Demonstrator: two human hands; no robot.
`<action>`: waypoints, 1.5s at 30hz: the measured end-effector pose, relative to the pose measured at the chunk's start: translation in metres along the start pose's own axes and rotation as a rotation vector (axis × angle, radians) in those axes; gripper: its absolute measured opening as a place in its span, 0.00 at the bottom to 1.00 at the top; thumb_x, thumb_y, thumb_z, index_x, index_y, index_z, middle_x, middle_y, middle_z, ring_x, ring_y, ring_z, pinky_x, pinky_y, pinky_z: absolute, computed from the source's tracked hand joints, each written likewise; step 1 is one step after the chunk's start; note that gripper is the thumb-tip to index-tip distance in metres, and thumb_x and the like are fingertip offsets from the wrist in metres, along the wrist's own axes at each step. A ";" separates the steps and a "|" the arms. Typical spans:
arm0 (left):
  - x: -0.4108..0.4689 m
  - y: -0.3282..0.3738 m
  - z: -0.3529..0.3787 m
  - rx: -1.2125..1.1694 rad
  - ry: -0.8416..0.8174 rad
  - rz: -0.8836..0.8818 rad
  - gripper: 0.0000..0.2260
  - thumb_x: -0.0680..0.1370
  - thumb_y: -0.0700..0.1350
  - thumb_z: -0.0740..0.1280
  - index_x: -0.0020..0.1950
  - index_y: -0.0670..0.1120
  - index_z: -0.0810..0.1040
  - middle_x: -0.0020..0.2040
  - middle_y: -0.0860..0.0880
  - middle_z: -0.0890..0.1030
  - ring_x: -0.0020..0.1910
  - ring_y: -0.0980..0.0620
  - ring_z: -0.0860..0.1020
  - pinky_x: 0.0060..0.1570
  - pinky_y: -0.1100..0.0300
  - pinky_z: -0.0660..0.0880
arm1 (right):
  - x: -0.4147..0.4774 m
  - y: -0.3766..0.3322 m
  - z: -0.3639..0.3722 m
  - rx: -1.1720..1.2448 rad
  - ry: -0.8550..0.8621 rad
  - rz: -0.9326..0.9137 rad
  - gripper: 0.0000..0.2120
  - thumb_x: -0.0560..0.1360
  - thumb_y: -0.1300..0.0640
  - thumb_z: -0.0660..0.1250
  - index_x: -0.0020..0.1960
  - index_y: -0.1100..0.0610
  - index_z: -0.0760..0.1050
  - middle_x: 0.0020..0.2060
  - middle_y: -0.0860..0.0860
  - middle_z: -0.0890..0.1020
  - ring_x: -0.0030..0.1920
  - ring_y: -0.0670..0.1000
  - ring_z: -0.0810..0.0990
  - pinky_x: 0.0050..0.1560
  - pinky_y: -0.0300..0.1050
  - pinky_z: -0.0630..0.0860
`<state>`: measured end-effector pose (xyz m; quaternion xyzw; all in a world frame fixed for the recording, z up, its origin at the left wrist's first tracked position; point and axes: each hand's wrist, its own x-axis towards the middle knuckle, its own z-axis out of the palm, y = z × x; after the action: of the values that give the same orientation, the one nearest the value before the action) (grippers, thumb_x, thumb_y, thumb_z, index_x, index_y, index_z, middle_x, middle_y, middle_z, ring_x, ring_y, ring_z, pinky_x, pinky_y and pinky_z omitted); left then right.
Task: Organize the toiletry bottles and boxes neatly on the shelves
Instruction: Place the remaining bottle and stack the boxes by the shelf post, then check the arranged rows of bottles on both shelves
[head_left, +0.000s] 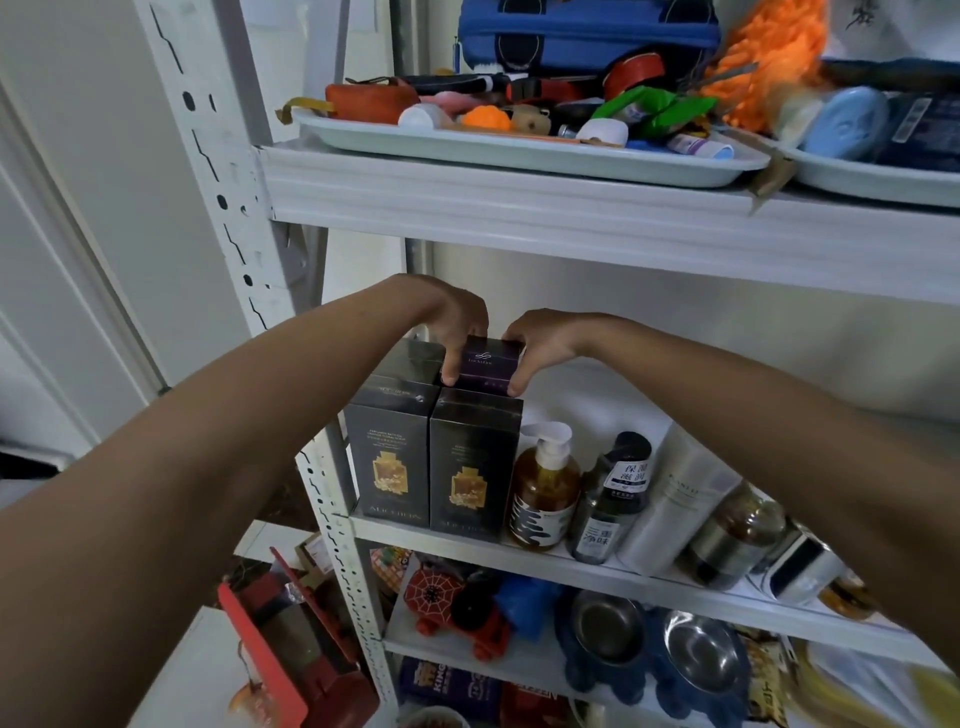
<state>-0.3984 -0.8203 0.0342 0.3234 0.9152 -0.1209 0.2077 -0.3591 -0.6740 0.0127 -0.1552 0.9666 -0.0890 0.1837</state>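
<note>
The small purple box (485, 365) is sitting on top of the tall black boxes (390, 457) on the middle shelf (441, 544). The left grip (458, 323) and right grip (543, 340) are pinching its two sides. A pump bottle (543, 488) is standing beside them.

Body in head view: left forearm (234, 441) and right forearm (753, 415), both bare along the whole length in frame, from the picture edges up to the wrists. They are smooth in outline and look broader nearer the camera through the wide-angle lens. Left hand (457, 322) and right hand (540, 338) likewise bare, with knuckles and finger joints plainly visible; fingernail detail too small and blurred to record.
</note>
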 end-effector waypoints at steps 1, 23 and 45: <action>0.000 -0.001 0.000 0.000 -0.004 0.005 0.22 0.64 0.48 0.78 0.56 0.47 0.79 0.47 0.53 0.79 0.49 0.51 0.75 0.49 0.57 0.72 | 0.000 0.000 0.000 -0.001 0.000 0.001 0.23 0.66 0.49 0.74 0.58 0.54 0.75 0.51 0.50 0.79 0.52 0.50 0.75 0.41 0.38 0.69; -0.003 -0.006 0.035 -0.287 0.155 -0.143 0.30 0.81 0.62 0.45 0.76 0.45 0.60 0.74 0.43 0.64 0.73 0.44 0.63 0.72 0.49 0.57 | -0.001 0.003 0.004 0.199 -0.132 0.122 0.38 0.73 0.33 0.56 0.75 0.55 0.59 0.74 0.52 0.62 0.73 0.53 0.61 0.71 0.52 0.62; -0.073 0.041 0.060 -0.379 0.550 -0.203 0.38 0.77 0.66 0.47 0.78 0.44 0.42 0.78 0.43 0.45 0.77 0.45 0.46 0.75 0.47 0.48 | -0.087 0.010 0.038 -0.066 0.417 0.113 0.40 0.76 0.32 0.42 0.77 0.58 0.43 0.77 0.55 0.44 0.77 0.54 0.44 0.75 0.52 0.44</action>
<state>-0.3029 -0.8501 0.0106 0.2067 0.9706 0.1228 -0.0035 -0.2701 -0.6403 0.0040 -0.0851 0.9931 -0.0774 -0.0208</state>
